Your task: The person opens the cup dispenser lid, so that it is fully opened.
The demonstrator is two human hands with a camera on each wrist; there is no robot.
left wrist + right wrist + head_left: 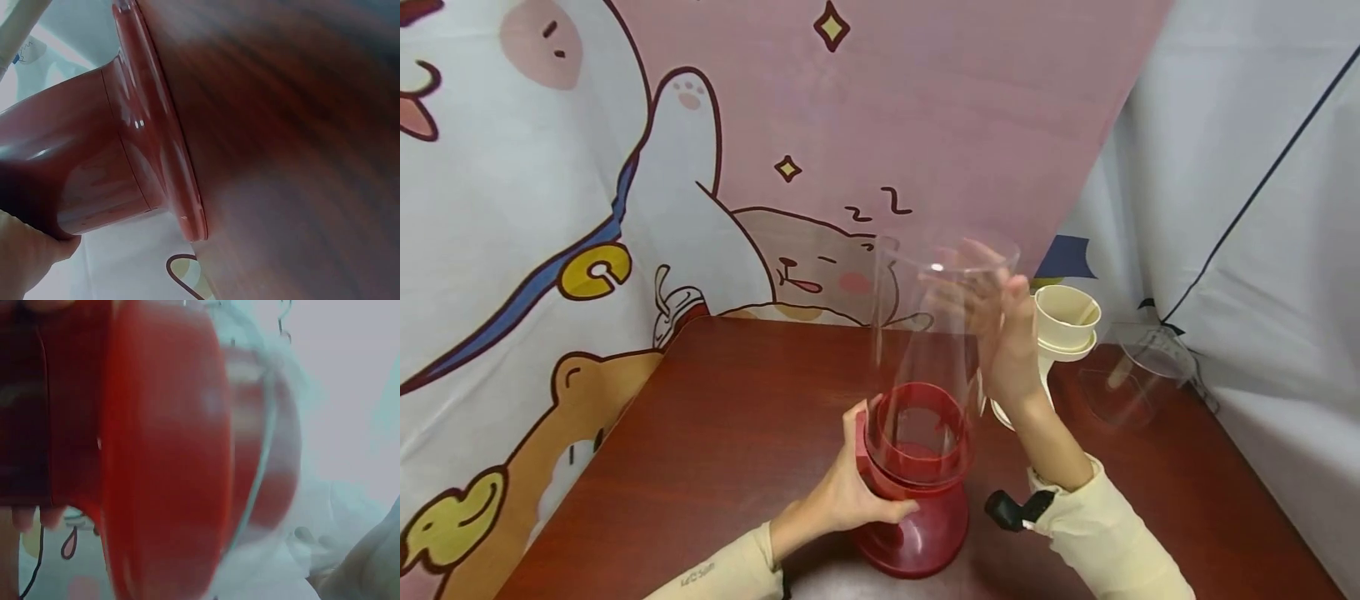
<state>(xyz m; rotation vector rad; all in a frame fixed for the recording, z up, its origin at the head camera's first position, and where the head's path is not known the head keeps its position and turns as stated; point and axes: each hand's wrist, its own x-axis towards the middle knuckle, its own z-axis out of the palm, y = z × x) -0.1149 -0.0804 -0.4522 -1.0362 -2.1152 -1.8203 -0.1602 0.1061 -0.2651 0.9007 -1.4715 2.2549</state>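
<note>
My left hand grips the red base standing upright on the wooden table, while my right hand, fingers straight, presses against the clear cover seated in it.

Left hand: my left hand reaches forward from the lower edge, fingers curled, thumb pointing right, gripping the red plastic waisted base.
Left forearm: low, in a cream sleeve.
Right hand: my right hand is raised, fingers straight and pointing up, palm facing left, flat against the clear plastic cone-shaped jar.
Right forearm: angled up from the lower right, cream cuff pushed back.
</note>
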